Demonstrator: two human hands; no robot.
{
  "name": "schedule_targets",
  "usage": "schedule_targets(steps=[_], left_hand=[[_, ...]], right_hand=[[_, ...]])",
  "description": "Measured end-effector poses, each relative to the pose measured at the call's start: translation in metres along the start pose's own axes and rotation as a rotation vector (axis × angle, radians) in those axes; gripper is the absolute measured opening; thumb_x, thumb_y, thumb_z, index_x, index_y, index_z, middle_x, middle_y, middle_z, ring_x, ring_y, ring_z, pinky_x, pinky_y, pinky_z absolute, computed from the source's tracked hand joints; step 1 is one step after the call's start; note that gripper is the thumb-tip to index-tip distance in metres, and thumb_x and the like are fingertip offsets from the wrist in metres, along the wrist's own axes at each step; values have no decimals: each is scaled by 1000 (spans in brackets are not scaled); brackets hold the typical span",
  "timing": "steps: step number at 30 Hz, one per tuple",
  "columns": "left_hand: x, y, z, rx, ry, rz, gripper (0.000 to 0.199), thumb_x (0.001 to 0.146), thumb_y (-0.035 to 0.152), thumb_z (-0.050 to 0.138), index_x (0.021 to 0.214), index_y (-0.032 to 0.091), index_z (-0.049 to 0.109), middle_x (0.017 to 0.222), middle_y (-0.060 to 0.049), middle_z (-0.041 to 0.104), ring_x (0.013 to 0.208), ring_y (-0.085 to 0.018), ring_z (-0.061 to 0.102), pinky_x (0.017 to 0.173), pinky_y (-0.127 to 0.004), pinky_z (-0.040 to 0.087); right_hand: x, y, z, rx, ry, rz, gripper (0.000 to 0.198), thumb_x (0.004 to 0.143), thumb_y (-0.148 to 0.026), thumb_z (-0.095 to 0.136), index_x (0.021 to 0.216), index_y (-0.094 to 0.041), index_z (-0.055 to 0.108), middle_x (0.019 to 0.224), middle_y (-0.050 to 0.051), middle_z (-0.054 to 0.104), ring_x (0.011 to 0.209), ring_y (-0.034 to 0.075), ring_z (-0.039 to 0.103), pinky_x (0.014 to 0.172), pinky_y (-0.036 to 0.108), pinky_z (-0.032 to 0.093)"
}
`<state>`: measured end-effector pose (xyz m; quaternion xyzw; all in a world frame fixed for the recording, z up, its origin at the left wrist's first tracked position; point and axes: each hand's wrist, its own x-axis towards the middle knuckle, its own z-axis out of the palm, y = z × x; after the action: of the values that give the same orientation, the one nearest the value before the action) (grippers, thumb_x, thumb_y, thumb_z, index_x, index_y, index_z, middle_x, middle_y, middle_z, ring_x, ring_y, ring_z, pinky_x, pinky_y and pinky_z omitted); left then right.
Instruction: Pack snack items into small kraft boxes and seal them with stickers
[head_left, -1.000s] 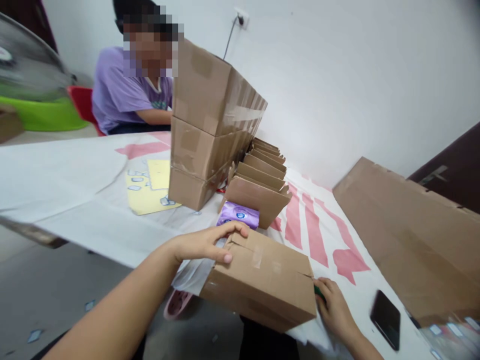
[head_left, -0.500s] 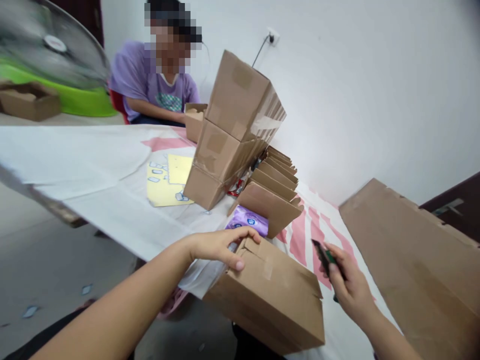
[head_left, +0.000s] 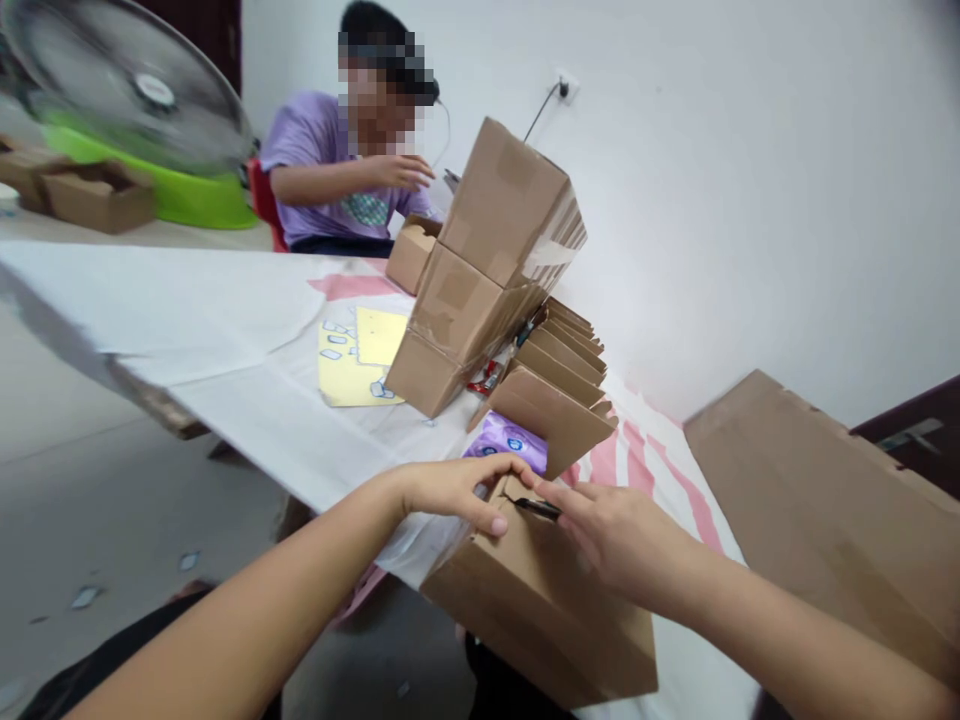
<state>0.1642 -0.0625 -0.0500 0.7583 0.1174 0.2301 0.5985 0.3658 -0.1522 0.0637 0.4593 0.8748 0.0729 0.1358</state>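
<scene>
A closed cardboard box (head_left: 555, 610) sits tilted at the near edge of the table. My left hand (head_left: 469, 495) grips its far left corner, thumb on the top and fingers over the far edge. In my right hand (head_left: 619, 535) is a dark utility knife (head_left: 536, 507), its tip at the slit on the box top, close to my left fingers. The rest of the knife is hidden by my right hand. Just beyond the box lies a purple tissue pack (head_left: 514, 443), against an upright cardboard divider (head_left: 555, 415).
Stacked cardboard boxes (head_left: 465, 290) stand mid-table, beside yellow sheets (head_left: 360, 360). A person (head_left: 322, 170) sits across with one hand raised, near a small open box (head_left: 412, 255). A fan (head_left: 150, 90) is behind left; a large cardboard panel (head_left: 825, 530) leans at right.
My right hand has brought the knife left from beside the box onto its top, near my left hand. The person opposite has raised a hand. The view has shifted slightly.
</scene>
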Motion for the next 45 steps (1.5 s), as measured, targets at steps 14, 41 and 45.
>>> schedule_targets(steps=[14,41,45], left_hand=[[-2,7,2,-13,-3,-14,65,64,52,72,116,24,47,108,-3,54,101,-24,51,85,-32,43],[-5,-2,14,-55,89,16,68,66,62,66,119,24,45,110,-4,50,103,-23,49,90,-35,40],[-5,-6,19,-89,111,44,64,71,60,62,120,23,42,108,-4,50,101,-22,50,88,-35,40]], right_hand=[[-41,13,0,67,-1,21,33,90,-20,42,118,-26,59,70,2,64,55,14,59,51,23,37],[-176,59,213,305,256,482,33,88,-34,49,114,-22,63,112,12,64,104,28,61,91,48,49],[-161,62,162,275,467,482,33,92,-36,42,114,-19,60,116,13,63,111,28,58,95,50,47]])
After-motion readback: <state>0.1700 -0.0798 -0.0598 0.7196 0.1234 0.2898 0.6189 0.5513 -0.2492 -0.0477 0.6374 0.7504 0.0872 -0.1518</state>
